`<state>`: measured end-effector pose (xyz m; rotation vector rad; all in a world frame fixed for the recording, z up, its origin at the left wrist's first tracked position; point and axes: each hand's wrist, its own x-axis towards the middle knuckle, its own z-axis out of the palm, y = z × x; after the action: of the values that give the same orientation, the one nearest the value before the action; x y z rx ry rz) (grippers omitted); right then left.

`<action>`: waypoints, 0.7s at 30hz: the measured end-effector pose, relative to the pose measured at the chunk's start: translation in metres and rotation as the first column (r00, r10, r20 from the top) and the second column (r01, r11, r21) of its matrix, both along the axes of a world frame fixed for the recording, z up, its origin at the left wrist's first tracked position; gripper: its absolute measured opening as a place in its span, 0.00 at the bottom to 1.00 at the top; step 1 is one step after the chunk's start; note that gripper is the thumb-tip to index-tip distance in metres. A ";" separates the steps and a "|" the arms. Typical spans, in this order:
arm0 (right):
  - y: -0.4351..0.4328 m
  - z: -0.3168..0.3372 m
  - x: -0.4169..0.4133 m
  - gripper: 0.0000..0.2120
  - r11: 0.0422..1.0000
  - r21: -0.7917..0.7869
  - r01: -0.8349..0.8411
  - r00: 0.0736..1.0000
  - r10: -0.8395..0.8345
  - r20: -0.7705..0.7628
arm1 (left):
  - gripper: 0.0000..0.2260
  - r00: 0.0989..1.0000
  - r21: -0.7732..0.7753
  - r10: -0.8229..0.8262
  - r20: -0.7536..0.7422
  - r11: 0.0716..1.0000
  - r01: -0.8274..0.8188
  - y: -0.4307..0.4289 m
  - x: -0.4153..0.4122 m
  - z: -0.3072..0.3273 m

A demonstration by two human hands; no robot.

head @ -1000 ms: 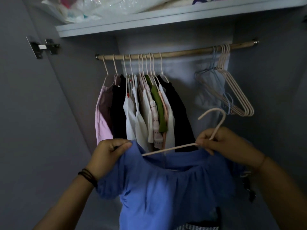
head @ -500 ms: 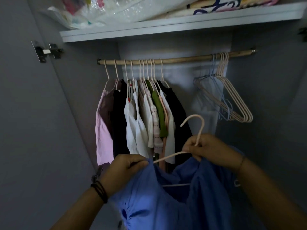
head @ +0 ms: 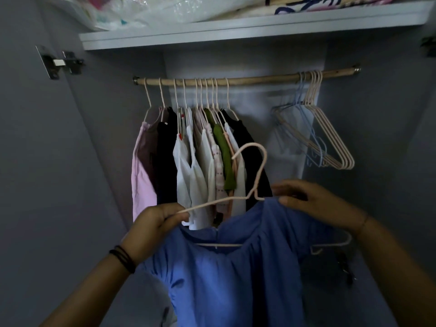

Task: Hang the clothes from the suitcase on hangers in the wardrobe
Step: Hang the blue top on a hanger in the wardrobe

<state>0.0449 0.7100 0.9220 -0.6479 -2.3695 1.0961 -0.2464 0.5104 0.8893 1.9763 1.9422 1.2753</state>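
A blue top (head: pixel 236 274) hangs in front of me, below the wooden rail (head: pixel 254 79). A pale pink hanger (head: pixel 256 182) is threaded partly through its neck, hook pointing up. My left hand (head: pixel 155 223) pinches the hanger's left arm together with the top's left shoulder. My right hand (head: pixel 313 204) holds the top's right shoulder near the hanger's neck. The hanger's right end (head: pixel 339 244) sticks out past the fabric. The suitcase is out of view.
Several hung clothes (head: pixel 200 159) crowd the rail's left half. A bunch of empty hangers (head: pixel 323 138) hangs at the right end. A white shelf (head: pixel 247 29) with bagged items sits above. The open door with a hinge (head: pixel 61 63) is at left.
My left hand shifted from the fabric to the hanger's left arm. My right hand left the hanger's neck for the top's right shoulder. The hanger went deeper into the top.
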 end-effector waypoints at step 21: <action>0.017 -0.036 -0.003 0.05 0.917 -0.156 0.368 0.827 -0.399 -0.396 | 0.06 0.985 0.040 0.116 0.127 0.992 -0.122 -0.020 -0.040 0.021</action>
<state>0.0418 0.7268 0.8859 -0.7830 -1.7407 1.0191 -0.2867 0.4903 0.9106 1.7771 2.0147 1.4492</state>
